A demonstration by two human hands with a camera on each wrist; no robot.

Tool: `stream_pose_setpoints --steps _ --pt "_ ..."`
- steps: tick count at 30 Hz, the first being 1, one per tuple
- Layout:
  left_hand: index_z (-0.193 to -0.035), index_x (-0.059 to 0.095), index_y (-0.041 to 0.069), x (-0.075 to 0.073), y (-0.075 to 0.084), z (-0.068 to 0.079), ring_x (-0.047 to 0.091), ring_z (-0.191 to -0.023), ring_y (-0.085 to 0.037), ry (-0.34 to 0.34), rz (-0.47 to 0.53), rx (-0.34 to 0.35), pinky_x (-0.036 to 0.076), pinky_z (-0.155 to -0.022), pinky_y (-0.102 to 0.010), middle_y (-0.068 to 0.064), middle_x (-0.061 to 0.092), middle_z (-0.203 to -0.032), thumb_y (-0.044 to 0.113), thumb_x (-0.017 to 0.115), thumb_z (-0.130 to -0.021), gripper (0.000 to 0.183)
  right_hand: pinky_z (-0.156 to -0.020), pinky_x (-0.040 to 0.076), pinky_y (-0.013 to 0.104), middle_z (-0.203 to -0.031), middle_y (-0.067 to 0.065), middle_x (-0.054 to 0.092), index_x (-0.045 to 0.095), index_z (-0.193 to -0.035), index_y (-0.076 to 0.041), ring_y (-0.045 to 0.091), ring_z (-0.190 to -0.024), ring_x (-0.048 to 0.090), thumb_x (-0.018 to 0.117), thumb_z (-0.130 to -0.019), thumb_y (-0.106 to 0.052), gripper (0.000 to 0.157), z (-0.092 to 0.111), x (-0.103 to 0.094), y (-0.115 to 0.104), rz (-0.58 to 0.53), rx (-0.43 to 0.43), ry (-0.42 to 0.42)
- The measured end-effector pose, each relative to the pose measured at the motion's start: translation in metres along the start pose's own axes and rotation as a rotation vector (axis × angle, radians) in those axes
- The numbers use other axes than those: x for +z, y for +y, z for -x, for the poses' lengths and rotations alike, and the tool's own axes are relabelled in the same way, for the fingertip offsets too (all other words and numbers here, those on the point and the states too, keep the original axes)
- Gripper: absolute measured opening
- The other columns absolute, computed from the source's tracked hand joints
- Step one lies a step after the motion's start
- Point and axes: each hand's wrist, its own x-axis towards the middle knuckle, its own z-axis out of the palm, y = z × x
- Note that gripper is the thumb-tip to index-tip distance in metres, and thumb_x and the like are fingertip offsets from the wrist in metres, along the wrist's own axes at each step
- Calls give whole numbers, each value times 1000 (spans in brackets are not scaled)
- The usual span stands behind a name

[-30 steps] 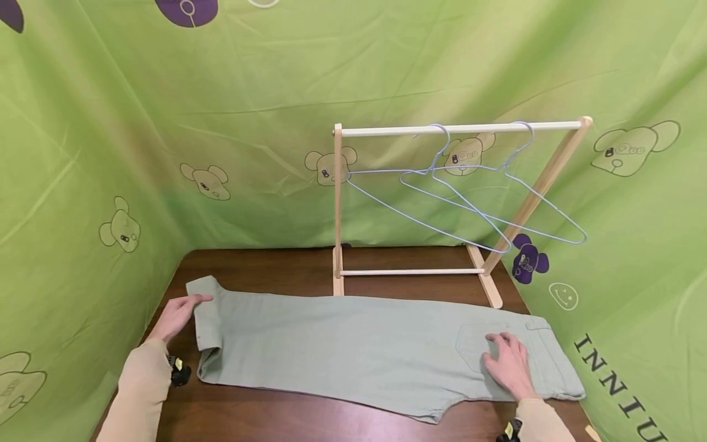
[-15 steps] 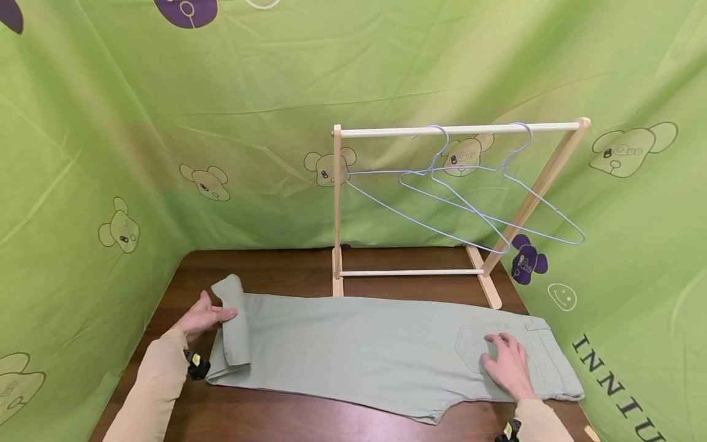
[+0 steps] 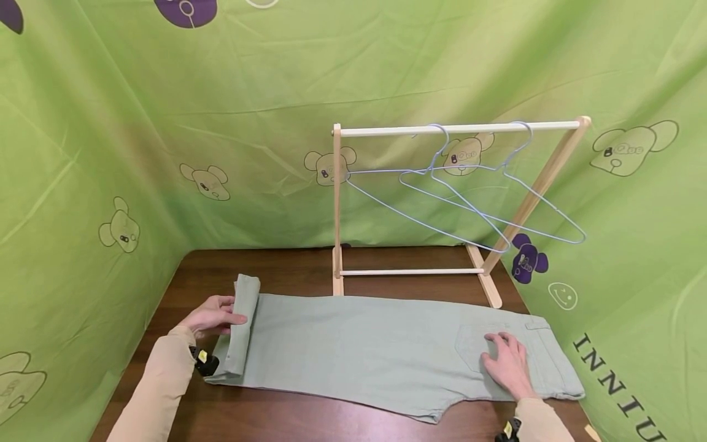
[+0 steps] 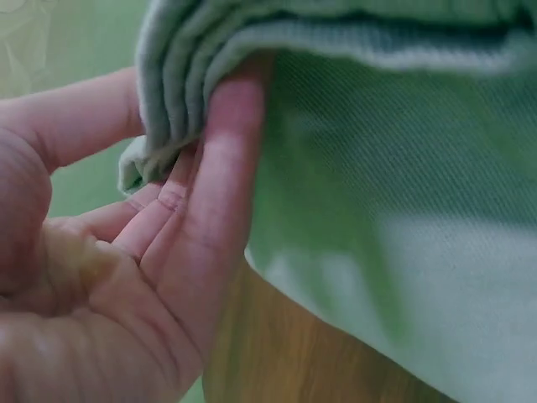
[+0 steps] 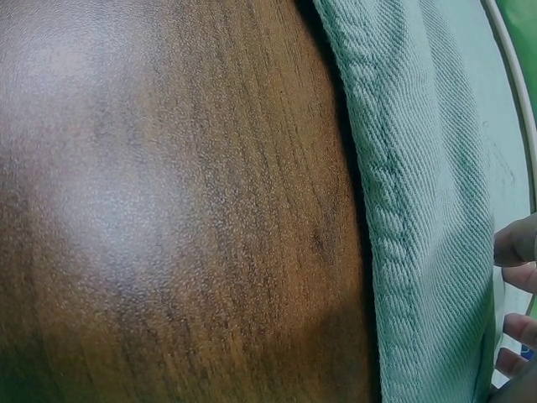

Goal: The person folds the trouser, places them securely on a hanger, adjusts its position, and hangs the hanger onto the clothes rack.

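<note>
Pale green trousers (image 3: 353,344) lie folded lengthwise across the table, waistband at the right and leg ends at the left. My left hand (image 3: 212,316) pinches the turned-up leg ends, thumb on one side and fingers on the other. In the left wrist view that hand (image 4: 159,235) grips several stacked layers of the cloth (image 4: 176,84). My right hand (image 3: 508,362) rests on the trousers by the back pocket, fingers bent and fingertips down on the cloth. Only some fingertips (image 5: 516,243) of it show at the edge of the right wrist view.
Behind the trousers stands a wooden rack (image 3: 338,202) with a white top rail. Two thin lavender hangers, one in front (image 3: 397,215) and one to the right (image 3: 569,224), hang from it. Green printed cloth (image 3: 259,92) surrounds the brown table (image 3: 265,264).
My left hand has moved right, carrying the leg ends over onto the trousers in a narrow upright fold. The right hand stays in place.
</note>
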Motion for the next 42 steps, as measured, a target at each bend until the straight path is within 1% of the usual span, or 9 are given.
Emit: stream_pose_setpoints --steps 2,9,13,18,21,27,32,37,42 --pt "-147 25 -17 3 1 -4 68 -81 -5 -7 12 -1 58 -64 -25 -6 72 -114 8 74 -87 81 -107 22 71 -142 40 28 49 -133 12 63 -132 20 56 -90 -10 48 0 1 0 0 -4 9" --pt "-154 10 -13 16 10 -11 68 -82 -7 -57 11 2 58 -63 -26 -14 67 -121 9 72 -88 94 -106 22 71 -141 41 29 50 -132 12 63 -131 20 57 -89 -10 49 1 1 0 -8 -12 16" --pt "-156 7 -9 24 13 -14 67 -80 -8 -75 12 20 57 -60 -26 -12 68 -115 8 72 -86 97 -107 21 71 -141 41 28 49 -132 13 63 -132 19 56 -90 -10 49 1 0 0 -3 -10 3" --pt "-155 14 -2 35 17 -19 66 -74 -8 -102 27 47 55 -57 -25 -4 69 -102 4 72 -84 92 -108 19 71 -142 41 28 49 -133 12 63 -133 18 56 -90 -10 49 0 0 0 -1 -4 -9" --pt "-153 20 0 44 20 -23 64 -69 -8 -114 33 59 53 -55 -24 -1 67 -96 0 71 -82 88 -108 19 71 -142 41 28 49 -133 12 63 -133 18 56 -90 -10 49 0 0 0 -1 -9 -6" --pt "-147 30 0 63 25 -33 58 -58 -6 -120 17 94 51 -51 -21 1 63 -84 -3 69 -77 81 -109 19 70 -141 42 29 49 -132 13 63 -133 19 56 -89 -10 49 0 1 0 3 -20 2" --pt "-145 33 0 83 31 -42 56 -53 -6 -123 7 111 51 -49 -21 2 59 -75 -6 66 -74 78 -109 18 71 -142 41 27 48 -133 13 63 -133 19 55 -90 -11 50 0 0 -1 4 -14 -11" --pt "-143 34 -1 103 37 -50 55 -51 -7 -91 -3 126 52 -49 -23 1 53 -71 -7 63 -72 77 -109 19 71 -143 41 27 48 -134 12 62 -134 18 55 -91 -11 50 0 1 1 6 -8 -15" --pt "-138 39 -1 121 36 -58 56 -49 -9 -45 -38 126 55 -50 -26 0 51 -70 -9 62 -73 70 -109 18 71 -143 41 26 47 -134 12 62 -134 17 54 -91 -11 49 1 0 2 5 -12 -22"
